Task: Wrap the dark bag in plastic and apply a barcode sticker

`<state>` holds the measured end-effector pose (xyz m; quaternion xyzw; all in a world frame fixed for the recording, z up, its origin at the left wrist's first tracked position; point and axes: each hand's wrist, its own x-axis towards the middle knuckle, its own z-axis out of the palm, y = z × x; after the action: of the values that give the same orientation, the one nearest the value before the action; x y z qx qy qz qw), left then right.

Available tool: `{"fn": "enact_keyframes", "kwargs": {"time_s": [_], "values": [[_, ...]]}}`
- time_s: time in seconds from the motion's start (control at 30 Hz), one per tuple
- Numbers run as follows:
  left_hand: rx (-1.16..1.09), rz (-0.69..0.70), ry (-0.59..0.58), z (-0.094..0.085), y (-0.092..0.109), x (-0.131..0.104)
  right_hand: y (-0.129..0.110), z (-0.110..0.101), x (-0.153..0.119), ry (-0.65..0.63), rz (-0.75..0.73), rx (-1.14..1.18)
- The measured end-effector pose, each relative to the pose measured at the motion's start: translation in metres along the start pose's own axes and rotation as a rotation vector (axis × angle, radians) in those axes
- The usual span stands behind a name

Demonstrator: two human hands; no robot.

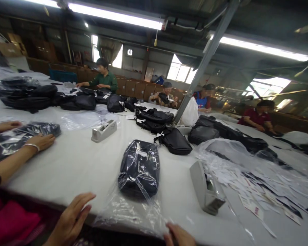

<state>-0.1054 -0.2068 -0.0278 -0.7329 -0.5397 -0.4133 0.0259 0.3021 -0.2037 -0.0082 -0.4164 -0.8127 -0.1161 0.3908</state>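
A black bag in a clear plastic sleeve lies on the white table in front of me. The sleeve's open end trails toward the table's near edge. My left hand hovers at that edge with fingers spread, holding nothing, left of the sleeve. My right hand shows only partly at the bottom, by the sleeve's loose end; whether it touches the plastic is unclear. A grey tape dispenser stands right of the bag.
A co-worker's hand at left presses another bagged black bag. A second tape dispenser sits mid-table. Loose black bags lie beyond, paper tags and plastic at right. Several people sit at the far side.
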Motion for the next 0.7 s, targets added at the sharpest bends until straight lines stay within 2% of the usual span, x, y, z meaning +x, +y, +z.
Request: {"fn": "enact_keyframes", "kwargs": {"time_s": [0.07, 0.1, 0.17, 0.27, 0.33, 0.4, 0.47, 0.53, 0.63, 0.7], "values": [[0.071, 0.192, -0.116, -0.002, 0.010, 0.046, -0.005, -0.007, 0.051, -0.175, -0.080, -0.021], [0.111, 0.303, -0.140, 0.002, 0.015, 0.066, -0.008, -0.004, 0.075, -0.229, -0.150, -0.052], [0.178, 0.472, -0.274, 0.020, 0.024, 0.093, -0.014, 0.010, 0.108, -0.316, -0.204, -0.123], [0.161, 0.657, -0.507, 0.051, 0.024, 0.098, -0.015, 0.038, 0.117, -0.552, -0.272, -0.133], [0.100, 0.705, -0.613, 0.057, 0.016, 0.091, -0.007, 0.044, 0.108, -0.707, -0.317, -0.094], [0.047, 0.666, -0.626, 0.046, 0.003, 0.085, 0.008, 0.035, 0.098, -0.742, -0.331, -0.082], [0.030, 0.583, -0.559, 0.026, -0.011, 0.085, 0.026, 0.018, 0.092, -0.661, -0.325, -0.124], [0.026, 0.589, -0.532, 0.005, -0.024, 0.090, 0.043, 0.001, 0.090, -0.593, -0.361, -0.200], [-0.001, 0.746, -0.671, -0.009, -0.033, 0.096, 0.055, -0.011, 0.092, -0.649, -0.567, -0.228], [-0.052, 0.757, -0.716, -0.007, -0.031, 0.099, 0.053, -0.009, 0.096, -0.694, -0.695, -0.183]]}}
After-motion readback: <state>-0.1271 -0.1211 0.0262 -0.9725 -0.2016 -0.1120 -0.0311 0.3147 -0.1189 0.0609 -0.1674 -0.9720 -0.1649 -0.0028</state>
